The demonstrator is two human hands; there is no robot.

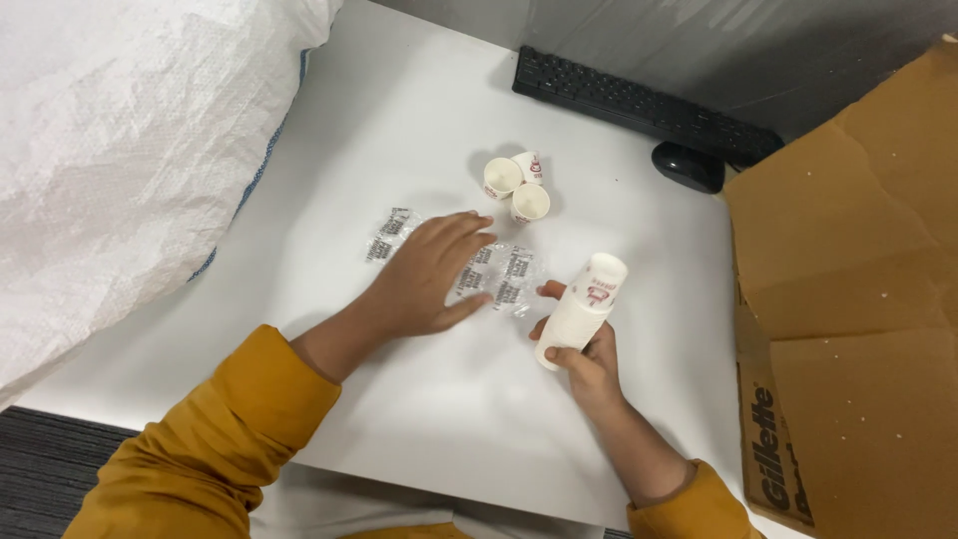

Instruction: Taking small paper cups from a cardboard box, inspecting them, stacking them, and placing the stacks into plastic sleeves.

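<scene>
**White paper cups, clear sachets, both my hands on the table**

White tabletop [419, 110] under everything. My right hand [584, 354] is wrapped around a stack of nested white paper cups [584, 309] with small red print, held tilted, open rim pointing up and away from me, base down near my palm. Fingers curl round the lower half, thumb on the left side; grip closed on the stack, firm contact. The stack is lifted off the table, or just above it, can't tell if the base touches.

My left hand [429, 274] lies flat, fingers spread and straight, palm down on a cluster of small clear plastic sachets [504, 277] with dark print. Not gripping anything, just pressing or covering them. Some sachets stick out right of my fingertips, a couple more [391, 234] show left of the hand, just beside the knuckles.

Three loose paper cups [517, 185] sit past my left fingertips, grouped and touching: two upright with open mouths showing, one tipped on its side behind them.

Rest: black keyboard [639, 100] at the far edge, black mouse [689, 165] just beside its right end. Big white woven sack [130, 150] on the left, overlapping the table edge. Brown flattened cardboard [848, 299] on the right. My sleeves are mustard yellow [220, 439].
</scene>
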